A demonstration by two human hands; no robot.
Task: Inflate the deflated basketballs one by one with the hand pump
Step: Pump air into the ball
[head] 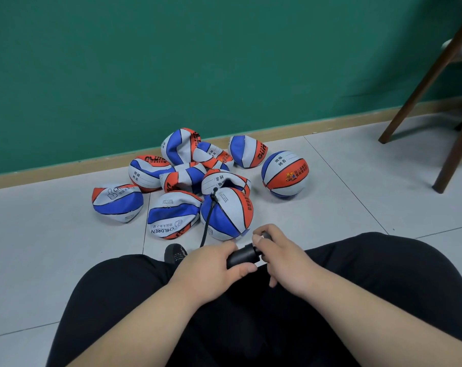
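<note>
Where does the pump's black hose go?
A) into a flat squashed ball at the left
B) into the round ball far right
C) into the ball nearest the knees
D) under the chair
C: the black hose runs from the pump up to the top of the nearest ball.

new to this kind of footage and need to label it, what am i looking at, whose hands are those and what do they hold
No machine here: one camera sits on a person's head, looking forward and down, so their own black-clad legs fill the bottom. They sit above a tiled floor by a green wall. The left hand grips the barrel of a black hand pump; the right hand grips its handle. A thin black hose runs from the pump to the nearest basketball, which looks fairly round. Behind it lies a heap of crumpled, deflated basketballs; one round ball sits apart to the right. Wooden chair legs stand at far right.
</note>
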